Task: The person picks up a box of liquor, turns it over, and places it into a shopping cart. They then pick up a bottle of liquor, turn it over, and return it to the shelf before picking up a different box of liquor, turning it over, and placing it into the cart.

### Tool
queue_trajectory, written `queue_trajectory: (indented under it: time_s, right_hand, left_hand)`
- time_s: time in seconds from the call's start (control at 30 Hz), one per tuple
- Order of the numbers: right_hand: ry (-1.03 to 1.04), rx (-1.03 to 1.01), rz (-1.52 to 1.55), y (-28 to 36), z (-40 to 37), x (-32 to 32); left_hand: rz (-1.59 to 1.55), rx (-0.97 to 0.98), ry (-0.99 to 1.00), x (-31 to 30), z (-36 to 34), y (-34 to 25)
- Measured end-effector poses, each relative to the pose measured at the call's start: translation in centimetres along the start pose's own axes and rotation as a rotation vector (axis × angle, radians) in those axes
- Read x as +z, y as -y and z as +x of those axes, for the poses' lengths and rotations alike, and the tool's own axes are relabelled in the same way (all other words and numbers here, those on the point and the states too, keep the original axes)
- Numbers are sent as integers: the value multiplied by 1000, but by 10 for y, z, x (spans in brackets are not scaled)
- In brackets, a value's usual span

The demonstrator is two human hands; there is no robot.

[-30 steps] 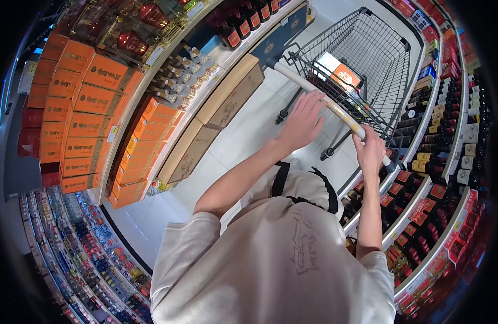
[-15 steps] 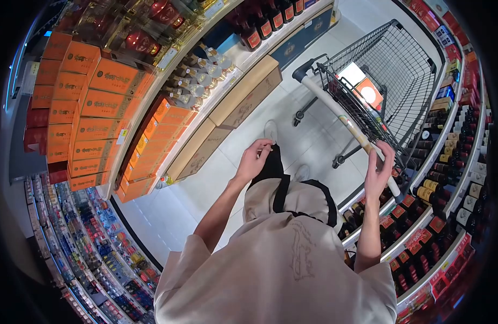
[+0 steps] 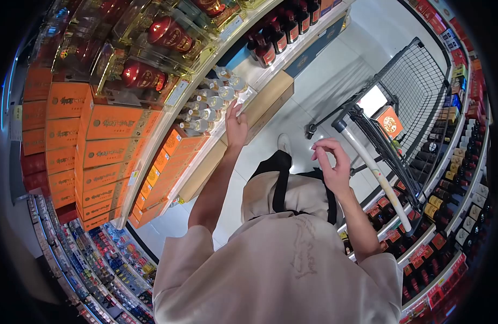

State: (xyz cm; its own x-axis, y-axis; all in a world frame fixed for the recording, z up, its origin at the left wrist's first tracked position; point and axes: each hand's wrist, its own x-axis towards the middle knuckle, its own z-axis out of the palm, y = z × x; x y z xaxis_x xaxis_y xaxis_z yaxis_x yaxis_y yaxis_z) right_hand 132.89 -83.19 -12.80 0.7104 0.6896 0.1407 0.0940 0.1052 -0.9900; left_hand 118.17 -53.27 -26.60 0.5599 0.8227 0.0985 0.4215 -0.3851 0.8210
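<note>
My left hand (image 3: pixel 236 127) reaches to the lower shelf with its fingers apart and holds nothing. Its fingertips are right at the shelf edge, beside several clear glass bottles (image 3: pixel 210 115) with pale caps that lie toward me in this view. In front of my body, my right hand (image 3: pixel 334 164) hangs in the air, its fingers loosely bent and nothing seen in them. To the right of it runs the pale handle (image 3: pixel 379 181) of a shopping cart (image 3: pixel 421 81). An orange box (image 3: pixel 387 122) and a bright white item (image 3: pixel 372 101) are in the cart.
Orange boxes (image 3: pixel 106 154) are stacked on the left shelves, below red bottles in clear cases (image 3: pixel 170 35). Dark bottles (image 3: pixel 276 38) stand farther along. A brown carton (image 3: pixel 268 102) sits under the shelf on the tiled floor (image 3: pixel 330 70). Wine shelves (image 3: pixel 443 202) curve along the right.
My left hand has moved up and left to the bottles on the shelf. My right hand has come off the cart handle toward my middle. My view has shifted closer to the left shelves.
</note>
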Motion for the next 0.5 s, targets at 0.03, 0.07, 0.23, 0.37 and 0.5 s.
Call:
queue_trajectory:
  time_s: [0.03, 0.07, 0.23, 0.37, 0.5]
  right_hand:
    - [20, -12, 34, -5, 13, 15]
    - [28, 16, 45, -12, 24, 28]
    - [105, 166, 111, -32, 62, 80]
    - [149, 229, 125, -39, 75, 97]
    - [166, 296, 151, -53, 86, 105]
  left_hand:
    - [4, 2, 7, -4, 15, 4]
    - [-14, -79, 51, -6, 30, 7]
    - [-78, -140, 41, 24, 83, 86]
    - [-101, -275, -34, 49, 109, 157]
    - [-231, -420, -2, 47, 138, 105]
